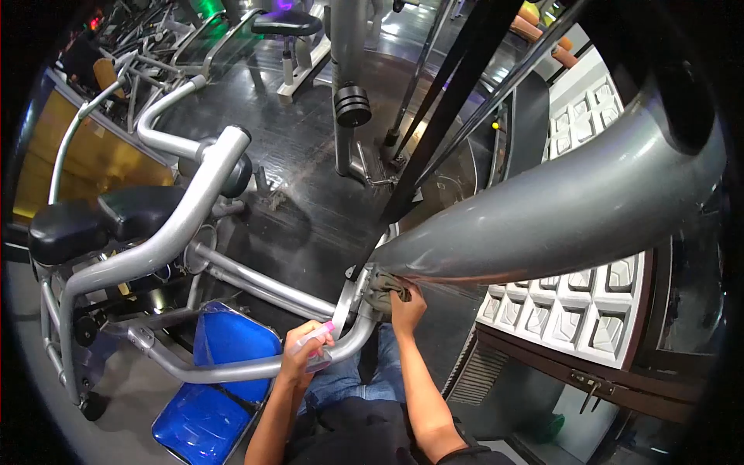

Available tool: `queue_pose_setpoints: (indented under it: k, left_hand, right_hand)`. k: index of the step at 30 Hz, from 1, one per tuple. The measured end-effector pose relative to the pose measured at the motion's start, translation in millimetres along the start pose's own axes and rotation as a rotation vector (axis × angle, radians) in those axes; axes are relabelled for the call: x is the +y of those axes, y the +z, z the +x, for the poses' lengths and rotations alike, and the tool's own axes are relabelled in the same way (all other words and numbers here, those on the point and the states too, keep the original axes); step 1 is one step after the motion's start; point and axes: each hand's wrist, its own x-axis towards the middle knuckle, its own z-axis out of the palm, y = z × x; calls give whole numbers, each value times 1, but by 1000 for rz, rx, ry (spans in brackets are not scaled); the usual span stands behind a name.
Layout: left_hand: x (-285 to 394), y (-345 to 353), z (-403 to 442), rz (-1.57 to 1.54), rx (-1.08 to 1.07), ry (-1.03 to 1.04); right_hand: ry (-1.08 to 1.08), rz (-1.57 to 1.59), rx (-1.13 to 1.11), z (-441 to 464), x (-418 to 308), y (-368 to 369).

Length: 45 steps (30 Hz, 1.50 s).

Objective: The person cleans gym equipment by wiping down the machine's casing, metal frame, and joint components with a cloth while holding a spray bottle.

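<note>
My left hand (301,347) is closed around a clear spray bottle (314,339) with a pink nozzle, held just over a bent silver tube of the gym machine. In my right hand (408,308) is a bunched olive-green cloth (382,291), pressed against the joint where the tube meets the thick grey post (542,209). A black belt (418,174) runs up from beside that joint. The silver frame tube (232,370) curves away to the left below my left hand. My fingers partly hide the bottle's body.
A blue folding chair (205,415) stands at the lower left. Further left is a machine with black pads (70,232) and silver bars. White moulded panels (570,310) line the right side. A black seat (287,23) stands at the back.
</note>
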Motion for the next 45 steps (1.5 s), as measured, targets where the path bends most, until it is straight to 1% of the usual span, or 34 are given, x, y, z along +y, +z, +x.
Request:
queue_pose_setpoints:
  k: [1, 2, 4, 5, 6, 8, 10, 12, 14, 16, 17, 18, 20, 21, 25, 27, 28, 30, 31, 33, 34, 36, 37, 38, 39, 40, 41, 42, 43, 44, 45]
  left_hand:
    - [2, 1, -1, 0, 1, 3]
    - [2, 2, -1, -1, 2, 7]
    - [-2, 2, -2, -1, 3, 9]
    - [-4, 3, -3, -3, 10, 8]
    - [-5, 4, -4, -1, 10, 9]
    - [-6, 6, -6, -15, 12, 2]
    - [-7, 7, -8, -6, 6, 1]
    - [-8, 9, -10, 3, 0, 0]
    - [-10, 11, -12, 31, -7, -32]
    - [-16, 12, -12, 39, -5, -21]
    - [-20, 13, -13, 43, 0, -12]
    - [-26, 13, -13, 45, 3, -14]
    - [-45, 11, -11, -15, 52, 10]
    - [-55, 11, -11, -26, 72, 13]
    - [-77, 20, -10, -60, 96, 10]
    - [-86, 30, -10, 101, 120, 36]
    - [-92, 35, -9, 94, 133, 36]
    - [-111, 45, -3, 20, 221, 4]
    - [-127, 43, 2, 62, 214, 34]
    - [-155, 48, 7, 19, 257, 13]
    - [-165, 52, 9, -16, 287, -4]
    - [-184, 55, 11, -31, 298, -45]
    - [-192, 58, 14, -69, 342, 65]
    - [-202, 60, 15, -109, 386, 174]
    - [-206, 54, 13, -18, 365, 98]
    - [-208, 57, 14, -19, 371, 139]
    - [-209, 57, 16, 28, 361, 163]
    - [-210, 56, 17, 74, 353, 184]
    - [-209, 53, 17, 106, 315, 200]
    - [-209, 51, 18, 165, 337, 182]
    - [-210, 49, 19, 163, 319, 223]
  right_hand:
    - [-31, 74, -5, -1, -6, -8]
    - [-32, 77, 1, -4, -13, -15]
    - [113, 409, 118, -9, -32, -28]
    - [64, 405, 200, -9, -39, -29]
    - [64, 407, 200, -8, -40, -27]
    - [138, 403, 278, -4, -43, -20]
    - [155, 469, 301, -4, -27, -4]
    - [355, 295, 158, -4, -18, 4]
    - [382, 281, 144, -9, 5, 17]
    - [567, 326, -10, -10, 41, 34]
    - [631, 502, -60, -8, 53, 35]
    - [634, 502, -63, -7, 55, 30]
    - [834, 940, -111, -1, 44, 17]
    - [891, 1001, -120, 3, 20, 2]
    - [871, 1094, -101, -4, 10, -8]
    - [830, 923, 20, -10, 5, -5]
    - [829, 916, 6, -11, 5, -5]
    - [564, 558, -8, -14, 9, -5]
    - [562, 551, -23, -14, 19, -3]
    - [394, 275, -212, -11, 40, 0]
    - [390, 269, -226, -10, 48, 2]
    - [418, 275, -359, -9, 58, 3]
    - [444, 345, -400, -9, 61, 1]
    - [440, 337, -409, -7, 64, -1]
    - [426, 318, -492, -3, 69, -4]
    - [413, 298, -573, -1, 65, -9]
    - [369, 284, -562, -2, 62, -15]
    - [368, 271, -571, -3, 62, -21]
    - [380, 303, -649, -5, 65, -24]
    - [394, 337, -725, -8, 67, -28]
    - [441, 385, -773, -12, 74, -29]
